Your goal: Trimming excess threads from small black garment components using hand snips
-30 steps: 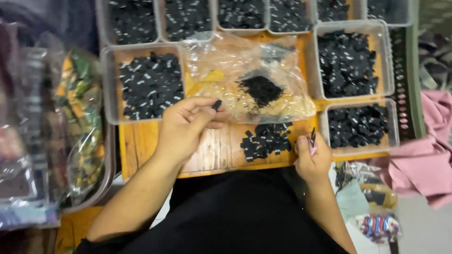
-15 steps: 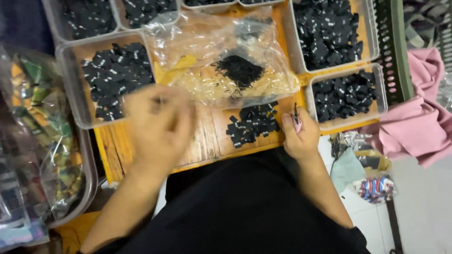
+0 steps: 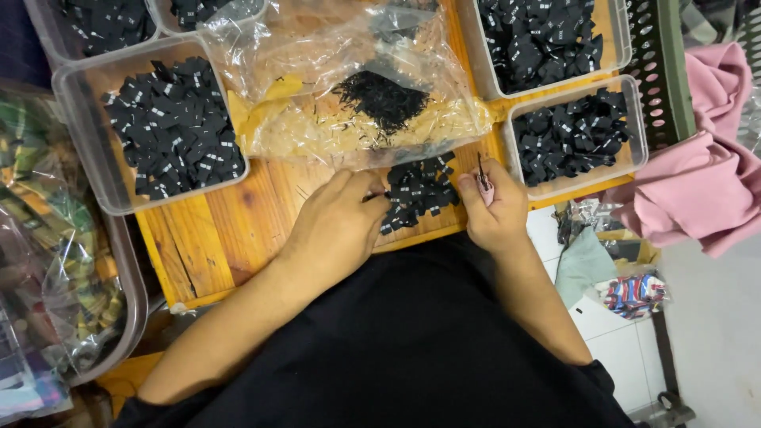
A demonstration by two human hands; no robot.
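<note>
Left hand [image 3: 337, 230] lies palm-down with fingers [image 3: 361, 190] apparently pinched, while right hand [image 3: 493, 210] is curled closed, both forearms bare.

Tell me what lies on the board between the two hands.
Head view: a loose pile of small black tags lies between the left hand and the right hand.

A loose heap of small black labels [image 3: 418, 190] with white print lies on the wooden worktop [image 3: 238, 222]. It sits between both hands, the left hand [image 3: 337, 226] touching its edge.
</note>
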